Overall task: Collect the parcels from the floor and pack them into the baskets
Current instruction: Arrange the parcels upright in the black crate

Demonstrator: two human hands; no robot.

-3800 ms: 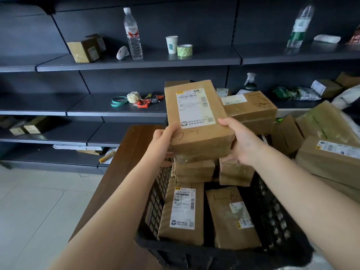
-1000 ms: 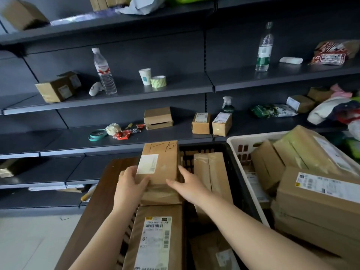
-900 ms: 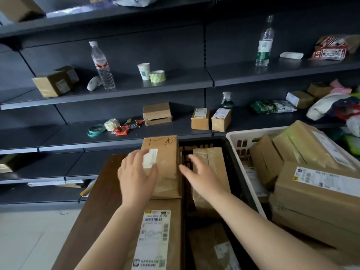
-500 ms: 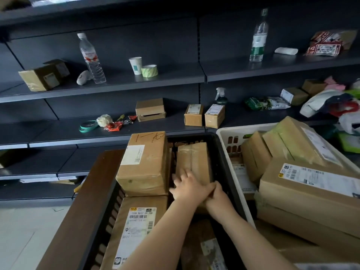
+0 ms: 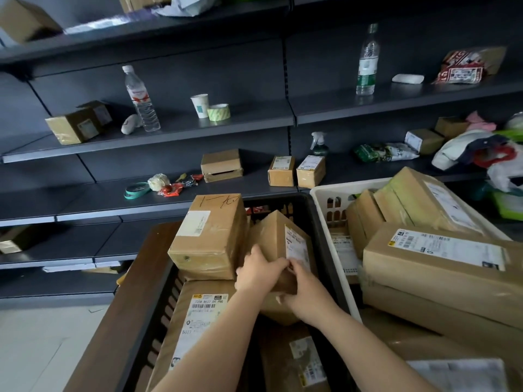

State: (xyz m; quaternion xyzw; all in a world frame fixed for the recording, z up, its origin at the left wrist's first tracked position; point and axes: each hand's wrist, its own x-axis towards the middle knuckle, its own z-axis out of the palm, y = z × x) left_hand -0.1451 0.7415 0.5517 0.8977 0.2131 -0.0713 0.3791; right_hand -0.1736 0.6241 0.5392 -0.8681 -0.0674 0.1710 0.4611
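Centre frame, black basket (image 5: 317,219) on brown table (image 5: 127,292): tilted parcel (image 5: 276,239), white label facing right, grasped at its near end by left hand (image 5: 259,274) and right hand (image 5: 307,294). Left of it, touching: marked box (image 5: 208,236), stacked on labelled parcel (image 5: 198,315). Right of frame: white basket (image 5: 322,199), heaped with parcels.

Both hands (image 5: 278,281) grip a tilted parcel (image 5: 278,239) — inside black basket (image 5: 317,222).

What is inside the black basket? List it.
The black basket holds brown parcels: a handwritten box, a long labelled parcel, and a tilted parcel both hands grip. Lower layers are covered.
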